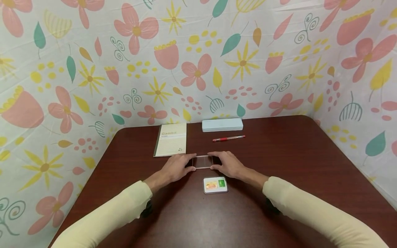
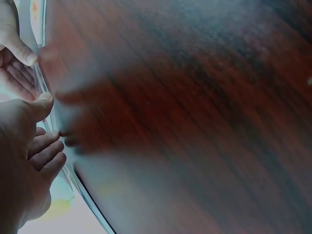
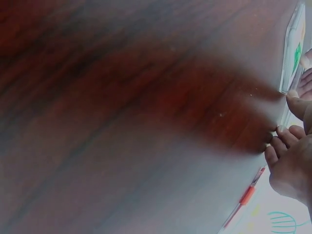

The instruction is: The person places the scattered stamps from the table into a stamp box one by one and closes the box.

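dark wooden table (image 1: pixel 279 165) under flowered walls: both arms reach forward, left hand (image 1: pixel 175 167) and right hand (image 1: pixel 227 164) pinching opposite ends of a clear plastic case (image 1: pixel 203 161) between them. card holder (image 1: pixel 215 185) lies just nearer the body. only the right wrist view catches the fingertips (image 3: pixel 282 129) at the case edge, red pen (image 3: pixel 247 195) beyond.

A dark reddish-brown wooden counter (image 1: pixel 310 162) with rounded corners fills the lower view. It stands enclosed on three sides by pale walls (image 1: pixel 93 51) covered in a floral print: pink flowers, yellow star-shaped blooms, teal leaves and grey curls. The covering shows slight creases and folds at the corners. The light is even and soft, leaving a faint sheen on the wood grain.
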Motion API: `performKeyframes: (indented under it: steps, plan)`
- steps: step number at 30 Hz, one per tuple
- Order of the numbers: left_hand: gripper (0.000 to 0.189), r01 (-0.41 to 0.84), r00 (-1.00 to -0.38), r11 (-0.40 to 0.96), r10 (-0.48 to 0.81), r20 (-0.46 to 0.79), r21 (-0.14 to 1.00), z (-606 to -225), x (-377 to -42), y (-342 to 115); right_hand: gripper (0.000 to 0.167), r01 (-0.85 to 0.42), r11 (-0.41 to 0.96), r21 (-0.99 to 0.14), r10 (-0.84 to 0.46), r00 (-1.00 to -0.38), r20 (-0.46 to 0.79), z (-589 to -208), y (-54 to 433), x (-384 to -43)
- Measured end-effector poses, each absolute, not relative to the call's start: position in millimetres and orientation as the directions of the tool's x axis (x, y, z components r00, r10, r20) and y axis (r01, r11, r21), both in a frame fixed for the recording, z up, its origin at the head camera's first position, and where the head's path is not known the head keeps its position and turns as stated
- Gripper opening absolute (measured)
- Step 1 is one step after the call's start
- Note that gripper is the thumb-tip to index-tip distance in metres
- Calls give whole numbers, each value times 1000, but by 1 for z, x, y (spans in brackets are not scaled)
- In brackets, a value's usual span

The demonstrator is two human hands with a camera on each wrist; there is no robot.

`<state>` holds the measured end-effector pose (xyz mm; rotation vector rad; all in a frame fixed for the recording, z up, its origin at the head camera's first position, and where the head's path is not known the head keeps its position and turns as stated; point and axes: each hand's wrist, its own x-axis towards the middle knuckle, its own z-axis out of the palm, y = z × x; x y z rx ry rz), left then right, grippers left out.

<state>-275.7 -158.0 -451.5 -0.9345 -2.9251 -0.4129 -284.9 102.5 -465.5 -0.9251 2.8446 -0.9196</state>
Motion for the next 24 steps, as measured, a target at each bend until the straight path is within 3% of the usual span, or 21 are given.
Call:
performKeyframes:
  steps: [24]
  plan:
    - [53, 659, -752, 720, 639, 164, 216, -438, -245, -154, 54, -609, 597, -523, -637, -755, 152, -443, 123, -259]
